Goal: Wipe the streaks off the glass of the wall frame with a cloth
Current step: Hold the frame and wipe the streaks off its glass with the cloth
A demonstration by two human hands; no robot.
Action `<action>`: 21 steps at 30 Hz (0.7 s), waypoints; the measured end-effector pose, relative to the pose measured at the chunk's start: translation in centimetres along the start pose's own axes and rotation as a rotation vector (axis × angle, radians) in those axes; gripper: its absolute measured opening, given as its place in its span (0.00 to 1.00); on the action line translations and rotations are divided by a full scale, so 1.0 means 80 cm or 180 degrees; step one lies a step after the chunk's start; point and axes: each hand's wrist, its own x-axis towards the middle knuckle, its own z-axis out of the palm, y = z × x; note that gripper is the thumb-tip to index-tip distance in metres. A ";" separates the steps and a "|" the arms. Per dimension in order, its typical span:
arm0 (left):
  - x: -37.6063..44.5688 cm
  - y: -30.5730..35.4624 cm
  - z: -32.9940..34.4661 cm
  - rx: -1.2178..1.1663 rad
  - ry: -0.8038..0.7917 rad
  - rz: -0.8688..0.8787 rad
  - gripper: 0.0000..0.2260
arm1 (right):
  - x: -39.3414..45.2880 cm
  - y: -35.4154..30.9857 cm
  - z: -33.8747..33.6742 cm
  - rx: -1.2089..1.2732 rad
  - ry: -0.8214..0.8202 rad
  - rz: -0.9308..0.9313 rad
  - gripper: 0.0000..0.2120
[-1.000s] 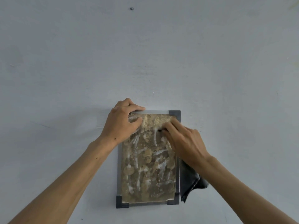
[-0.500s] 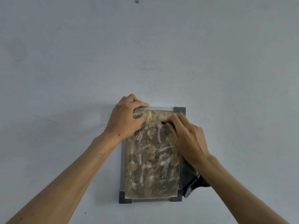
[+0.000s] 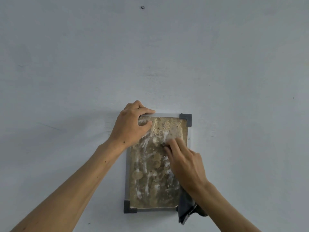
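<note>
A small wall frame (image 3: 186, 118) with dark grey corner pieces hangs on the pale wall. Its glass (image 3: 150, 174) is covered with brownish grime and white streaks. My left hand (image 3: 130, 124) grips the frame's top left corner, fingers curled over the top edge and thumb on the glass. My right hand (image 3: 185, 163) presses a dark grey cloth (image 3: 187, 208) against the right side of the glass with straight fingers. Most of the cloth is hidden under the palm; its loose end hangs below my wrist by the frame's bottom right corner.
The frame hangs on a plain light blue-grey wall (image 3: 66, 81). A small screw or nail head (image 3: 142, 7) sticks out of the wall well above the frame.
My right hand has slid down the glass from near the top right corner toward the middle right, taking the cloth along. My left hand keeps its hold on the top left corner.
</note>
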 end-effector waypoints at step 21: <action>0.000 0.002 -0.001 0.0055 -0.0034 -0.0007 0.14 | 0.035 -0.033 0.010 0.0187 0.0487 0.0384 0.04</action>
